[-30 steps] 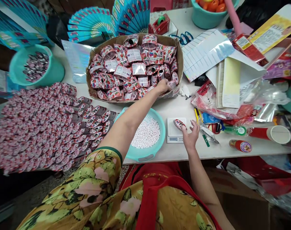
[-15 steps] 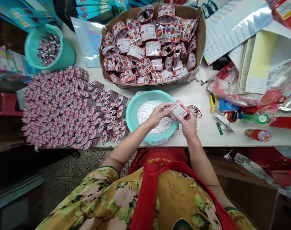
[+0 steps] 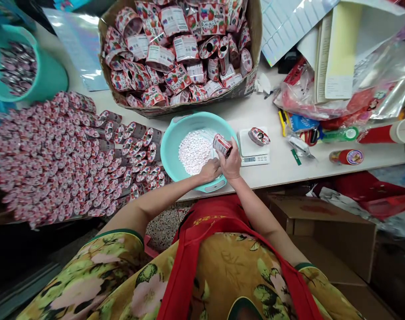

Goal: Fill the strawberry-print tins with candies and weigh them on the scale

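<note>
A turquoise plastic basin (image 3: 170, 162) holds a heap of small white candy pieces (image 3: 194, 153). Over the basin's right side, my right hand (image 3: 231, 160) is closed around a small red-and-white printed candy packet (image 3: 222, 145), which is tilted. My left hand (image 3: 210, 171) is low in the basin at the edge of the white pieces, just below the packet. Its fingers are curled together, and what they hold, if anything, is hidden. Right of the basin, another printed packet (image 3: 259, 136) lies on a white digital scale (image 3: 254, 151).
A cardboard box (image 3: 149, 110) full of printed packets stands behind the basin. Many upright packets (image 3: 62, 160) crowd the table's left side, near a turquoise bucket (image 3: 50, 71). To the right lie papers (image 3: 342, 53), plastic bags (image 3: 322, 106) and a printed jar (image 3: 347, 156).
Both hands have moved from the basin's right rim down and into the basin, the right one carrying the packet. The scale has come into clear sight. The view has shifted right.
</note>
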{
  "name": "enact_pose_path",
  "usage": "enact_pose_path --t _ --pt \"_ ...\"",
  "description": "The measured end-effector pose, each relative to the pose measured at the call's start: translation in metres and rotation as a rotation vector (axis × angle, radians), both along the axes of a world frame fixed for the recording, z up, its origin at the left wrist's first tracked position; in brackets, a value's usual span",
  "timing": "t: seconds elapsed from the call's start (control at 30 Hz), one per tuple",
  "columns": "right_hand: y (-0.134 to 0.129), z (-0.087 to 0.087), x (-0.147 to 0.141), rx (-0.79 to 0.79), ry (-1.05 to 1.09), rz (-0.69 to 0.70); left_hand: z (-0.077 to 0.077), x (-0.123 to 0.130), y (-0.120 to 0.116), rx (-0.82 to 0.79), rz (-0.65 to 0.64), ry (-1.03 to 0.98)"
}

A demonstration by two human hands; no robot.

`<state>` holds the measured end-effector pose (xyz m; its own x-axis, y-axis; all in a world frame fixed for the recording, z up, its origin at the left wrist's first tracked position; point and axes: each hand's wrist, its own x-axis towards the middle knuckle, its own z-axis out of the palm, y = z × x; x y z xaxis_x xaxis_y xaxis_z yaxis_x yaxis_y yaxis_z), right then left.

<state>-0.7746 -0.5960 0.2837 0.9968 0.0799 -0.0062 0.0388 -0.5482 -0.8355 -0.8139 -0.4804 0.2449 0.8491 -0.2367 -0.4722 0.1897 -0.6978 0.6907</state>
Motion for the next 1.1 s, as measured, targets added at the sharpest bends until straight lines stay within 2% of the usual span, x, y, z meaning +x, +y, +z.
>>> enact_pose_path --t 0.1,0.13,0.2,0.27,0.33,0.4,0.43,0.53,0.63,0.73,0.83,1.1 --pt "0.000 0.001 0.003 -0.051 0.022 0.020 0.010 -0.011 0.024 0.157 -0.110 0.038" --pt "0.001 0.003 0.004 -0.074 0.012 0.035 0.012 -0.012 0.031 0.183 -0.094 0.053" --pt "0.002 0.008 0.007 -0.117 -0.027 0.071 0.012 -0.012 0.043 0.140 0.031 0.082" --pt "0.003 0.014 0.011 -0.133 -0.061 0.102 0.012 -0.010 0.053 -0.052 0.285 0.129" --pt "0.003 0.018 0.016 -0.133 -0.064 0.140 0.015 -0.009 0.062 -0.345 0.618 0.176" --pt "0.004 0.018 0.019 -0.158 -0.033 0.180 0.024 -0.008 0.069 -0.654 0.913 0.195" --pt "0.004 0.016 0.020 -0.187 -0.017 0.200 0.031 -0.007 0.072 -0.798 1.019 0.197" --pt "0.011 0.012 0.017 -0.300 -0.002 0.281 0.057 -0.003 0.072 -1.148 1.157 0.183" --pt "0.025 0.011 0.008 -0.356 0.029 0.392 0.077 0.007 0.062 -1.332 1.202 0.048" --pt "0.039 0.013 -0.001 -0.320 0.123 0.436 0.079 0.018 0.048 -1.326 1.294 -0.185" --pt "0.046 0.015 -0.006 -0.208 0.156 0.391 0.073 0.025 0.040 -1.231 1.382 -0.325" --pt "0.049 0.024 -0.007 -0.123 0.195 0.265 0.070 0.037 0.039 -1.166 1.388 -0.326"
